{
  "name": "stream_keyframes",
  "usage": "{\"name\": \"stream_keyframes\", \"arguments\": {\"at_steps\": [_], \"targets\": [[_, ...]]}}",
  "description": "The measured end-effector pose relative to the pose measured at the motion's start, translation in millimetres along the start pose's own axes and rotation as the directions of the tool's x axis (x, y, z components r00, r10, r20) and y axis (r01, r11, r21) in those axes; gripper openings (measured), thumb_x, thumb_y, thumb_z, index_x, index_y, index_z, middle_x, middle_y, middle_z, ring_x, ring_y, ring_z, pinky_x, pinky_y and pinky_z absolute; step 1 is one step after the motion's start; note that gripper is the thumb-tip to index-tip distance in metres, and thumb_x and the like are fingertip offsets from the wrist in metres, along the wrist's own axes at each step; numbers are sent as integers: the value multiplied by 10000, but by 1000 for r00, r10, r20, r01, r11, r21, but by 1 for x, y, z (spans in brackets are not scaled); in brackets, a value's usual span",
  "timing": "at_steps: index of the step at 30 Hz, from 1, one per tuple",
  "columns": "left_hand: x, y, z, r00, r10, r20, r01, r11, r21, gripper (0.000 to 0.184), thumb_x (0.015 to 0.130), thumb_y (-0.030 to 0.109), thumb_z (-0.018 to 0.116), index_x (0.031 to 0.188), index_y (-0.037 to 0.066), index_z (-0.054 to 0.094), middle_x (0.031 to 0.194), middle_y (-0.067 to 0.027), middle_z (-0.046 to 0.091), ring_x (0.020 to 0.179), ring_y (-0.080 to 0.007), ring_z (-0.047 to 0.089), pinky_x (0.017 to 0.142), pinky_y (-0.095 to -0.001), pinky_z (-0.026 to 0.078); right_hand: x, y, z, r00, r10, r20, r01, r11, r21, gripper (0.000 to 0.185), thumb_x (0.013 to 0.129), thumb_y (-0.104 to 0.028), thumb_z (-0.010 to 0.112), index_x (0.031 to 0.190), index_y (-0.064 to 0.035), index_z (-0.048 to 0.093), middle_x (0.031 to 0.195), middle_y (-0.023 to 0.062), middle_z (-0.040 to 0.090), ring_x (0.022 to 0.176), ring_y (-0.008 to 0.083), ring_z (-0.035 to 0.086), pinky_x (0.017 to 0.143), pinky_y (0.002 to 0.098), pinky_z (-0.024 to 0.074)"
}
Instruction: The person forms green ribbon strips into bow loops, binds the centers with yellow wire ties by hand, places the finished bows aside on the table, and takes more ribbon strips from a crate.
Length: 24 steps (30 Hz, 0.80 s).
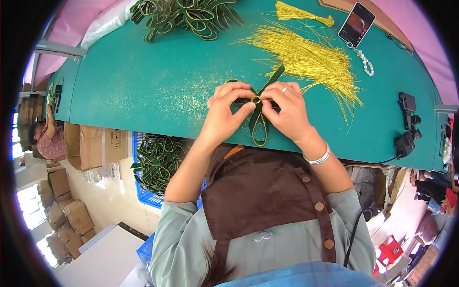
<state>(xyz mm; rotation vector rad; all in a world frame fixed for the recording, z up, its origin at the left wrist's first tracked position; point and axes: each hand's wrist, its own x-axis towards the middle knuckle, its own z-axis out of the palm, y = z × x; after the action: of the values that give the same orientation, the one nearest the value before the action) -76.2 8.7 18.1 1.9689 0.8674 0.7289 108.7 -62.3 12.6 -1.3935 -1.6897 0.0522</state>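
Observation:
Between my hands is a dark green ribbon bow with gold edges and a small ring-like loop at its centre. My left hand pinches the bow from the left, thumb tip beside the centre loop. From the right, my right hand, wearing a ring, closes its fingertips on the bow near the same loop. One bow loop hangs toward me and a tail points away to the upper right. Just beyond my right hand lies a spread of gold wire ties.
A pile of green ribbon loops lies at the table's far side. A bundled gold tie bunch, a phone with a beaded strap, and black devices are on the right. Finished-looking bows fill a blue basket below. Another person sits far left.

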Motion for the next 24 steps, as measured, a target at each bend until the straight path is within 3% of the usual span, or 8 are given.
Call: {"name": "stream_keyframes", "arguments": {"at_steps": [1, 3, 6, 10, 13, 15, 18, 24], "targets": [[-2, 4, 0, 1000, 1, 1, -1, 1000, -1, 133, 844, 150, 777, 961, 98, 741, 1217, -28, 641, 1249, -244, 514, 1062, -453, 344, 0, 1, -2, 1000, 1, 0, -1, 1000, -2, 157, 760, -2, 722, 857, -106, 657, 872, 9, 670, 791, 198, 615, 803, 339, 422], [-5, 10, -1, 993, 117, -30, -102, 942, 320, 158, 832, 158, 781, 981, 122, 744, 1261, -25, 637, 1277, -253, 511, 1078, -516, 283, -1, 2, -7, 999, 34, -13, -34, 999, -1, 153, 759, -3, 715, 859, -96, 647, 866, 13, 666, 775, 202, 605, 800, 345, 421], [-3, 15, 7, 988, 151, 11, -142, 900, 412, 166, 849, 160, 766, 1011, 136, 735, 1260, -1, 646, 1315, -255, 488, 1107, -475, 269, -5, 4, -6, 996, 86, 8, -86, 996, 23, 144, 765, 5, 700, 860, -83, 636, 854, 26, 659, 773, 207, 602, 776, 345, 429], [5, 16, 20, 983, 186, -1, -172, 908, 381, 133, 864, 157, 752, 993, 131, 731, 1193, -14, 670, 1281, -251, 522, 1088, -466, 280, -6, 4, -9, 988, 154, -2, -154, 986, 59, 135, 773, 21, 679, 860, -69, 629, 842, 42, 652, 766, 218, 606, 748, 340, 436], [9, 20, 26, 985, 171, -33, -150, 926, 347, 87, 876, 159, 745, 956, 130, 729, 1041, -5, 688, 1129, -215, 592, 1055, -436, 302, -6, 7, -10, 985, 175, -9, -173, 978, 119, 123, 786, 43, 655, 862, -45, 614, 826, 66, 636, 743, 215, 606, 706, 330, 460], [11, 19, 28, 987, 157, -35, -142, 952, 270, 61, 874, 173, 749, 916, 131, 740, 850, -2, 681, 965, -196, 607, 1025, -454, 296, -8, 11, -7, 975, 222, -27, -213, 957, 200, 118, 794, 58, 640, 868, -23, 597, 811, 77, 618, 715, 200, 596, 682, 318, 481], [11, 15, 28, 994, 107, -28, -96, 962, 256, 61, 876, 182, 755, 920, 140, 755, 754, 16, 653, 861, -180, 583, 995, -427, 305, -7, 11, -6, 973, 228, -29, -214, 947, 238, 114, 800, 66, 634, 872, -6, 582, 808, 82, 607, 715, 186, 590, 663, 308, 493], [11, 1, 22, 990, 114, -84, -105, 989, 108, 69, 881, 173, 754, 924, 120, 758, 713, 14, 628, 817, -176, 568, 927, -393, 355, -8, 12, -9, 944, 323, 63, -328, 906, 268, 120, 801, 63, 639, 892, 0, 593, 859, 83, 630, 739, 189, 609, 676, 302, 496]]}}
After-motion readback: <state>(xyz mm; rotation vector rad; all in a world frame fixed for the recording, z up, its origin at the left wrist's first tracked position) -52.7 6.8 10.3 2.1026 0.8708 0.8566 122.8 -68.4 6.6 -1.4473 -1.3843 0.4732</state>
